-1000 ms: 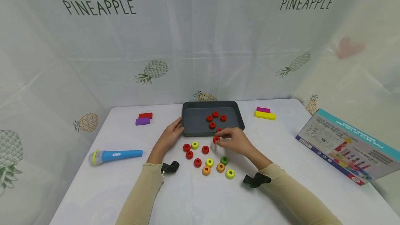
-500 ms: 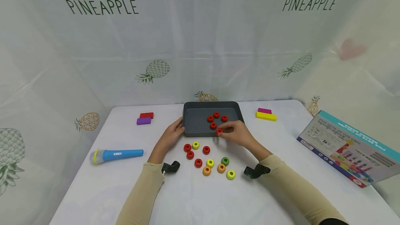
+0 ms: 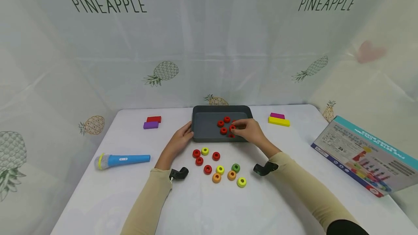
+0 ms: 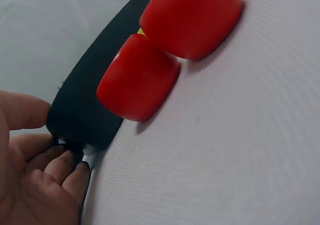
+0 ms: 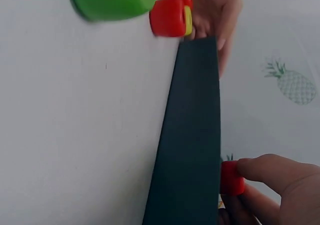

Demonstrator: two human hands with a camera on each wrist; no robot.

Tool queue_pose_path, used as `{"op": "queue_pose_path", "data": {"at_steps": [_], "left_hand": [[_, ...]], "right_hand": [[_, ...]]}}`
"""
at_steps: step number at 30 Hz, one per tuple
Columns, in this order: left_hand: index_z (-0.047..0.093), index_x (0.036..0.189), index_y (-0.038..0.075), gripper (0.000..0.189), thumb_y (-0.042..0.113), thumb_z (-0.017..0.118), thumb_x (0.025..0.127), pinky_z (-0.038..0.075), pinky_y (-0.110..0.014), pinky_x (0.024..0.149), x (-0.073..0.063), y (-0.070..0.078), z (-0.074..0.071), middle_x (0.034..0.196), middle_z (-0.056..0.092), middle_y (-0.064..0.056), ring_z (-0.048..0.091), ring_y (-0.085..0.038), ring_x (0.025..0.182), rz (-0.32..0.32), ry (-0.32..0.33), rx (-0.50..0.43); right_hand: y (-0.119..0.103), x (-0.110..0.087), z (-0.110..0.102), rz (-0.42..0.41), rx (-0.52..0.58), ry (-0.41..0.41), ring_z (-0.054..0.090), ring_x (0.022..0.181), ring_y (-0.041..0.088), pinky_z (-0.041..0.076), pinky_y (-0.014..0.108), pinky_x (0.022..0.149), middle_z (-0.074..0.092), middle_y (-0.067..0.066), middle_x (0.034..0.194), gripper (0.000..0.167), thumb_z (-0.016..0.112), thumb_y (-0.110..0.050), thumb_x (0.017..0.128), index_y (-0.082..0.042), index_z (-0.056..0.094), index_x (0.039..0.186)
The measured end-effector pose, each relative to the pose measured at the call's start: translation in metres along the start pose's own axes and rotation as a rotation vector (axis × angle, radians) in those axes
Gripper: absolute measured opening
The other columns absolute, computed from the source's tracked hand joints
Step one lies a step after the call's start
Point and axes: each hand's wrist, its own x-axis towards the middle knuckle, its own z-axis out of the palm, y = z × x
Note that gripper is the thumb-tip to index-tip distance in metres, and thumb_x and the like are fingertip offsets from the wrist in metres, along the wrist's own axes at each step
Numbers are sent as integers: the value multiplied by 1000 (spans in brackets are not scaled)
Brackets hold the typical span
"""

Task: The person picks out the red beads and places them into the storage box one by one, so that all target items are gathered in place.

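My left hand (image 3: 177, 140) holds the dark grey tray (image 3: 203, 128) at its near left corner. In the left wrist view, thumb and fingers lie around the tray corner (image 4: 82, 110). My right hand (image 3: 253, 132) is over the right part of the tray, pinching a red bead (image 3: 232, 128) between thumb and fingers. The right wrist view shows this bead (image 5: 232, 178) just past the tray wall (image 5: 192, 120). Several other red beads (image 3: 223, 131) lie inside the tray, some partly hidden by my right hand.
In front of the tray lie loose red (image 3: 207, 169), yellow (image 3: 241, 182), orange (image 3: 216, 177) and green (image 3: 236, 168) beads. A toy microphone (image 3: 127, 160) and coloured blocks (image 3: 151, 125) are left; more blocks (image 3: 279, 121) and a printed box (image 3: 362, 155) are right.
My right hand has carried the red bead from in front of the tray's near edge to over its inside, away and slightly right. My left hand stays on the tray corner.
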Motion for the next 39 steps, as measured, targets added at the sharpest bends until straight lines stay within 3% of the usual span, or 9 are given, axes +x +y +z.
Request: {"op": "queue_pose_path", "data": {"at_steps": [5, 12, 21, 39], "left_hand": [[28, 161, 17, 60, 22, 49, 105, 25, -44, 126, -2, 1, 2, 166, 32, -8, 34, -24, 152, -20, -6, -11], [29, 161, 18, 59, 22, 49, 105, 27, -43, 125, -2, 3, 3, 166, 32, -7, 36, -24, 151, 2, -3, 7], [28, 162, 18, 60, 22, 49, 105, 26, -45, 126, 2, 2, 0, 165, 34, -8, 36, -25, 151, 13, 1, 24], [28, 161, 16, 60, 22, 48, 106, 26, -43, 126, -1, 2, -1, 166, 32, -8, 35, -24, 151, 7, -5, 7]], "right_hand": [[4, 6, 2, 25, -13, 13, 71, 99, 24, 61, 38, 86, 75, 13, 114, 29, 79, -19, 88, -7, 77, 113], [10, 13, 3, 37, -78, 9, 69, 94, 23, 60, 32, 78, 76, 13, 109, 30, 79, -22, 87, -6, 77, 112], [11, 17, 6, 37, -128, -3, 67, 95, 26, 60, 39, 83, 75, 15, 110, 31, 79, -21, 87, -4, 77, 113], [20, 24, 14, 45, -164, -30, 67, 94, 24, 60, 39, 84, 76, 12, 106, 30, 79, -20, 87, -4, 77, 112]]}}
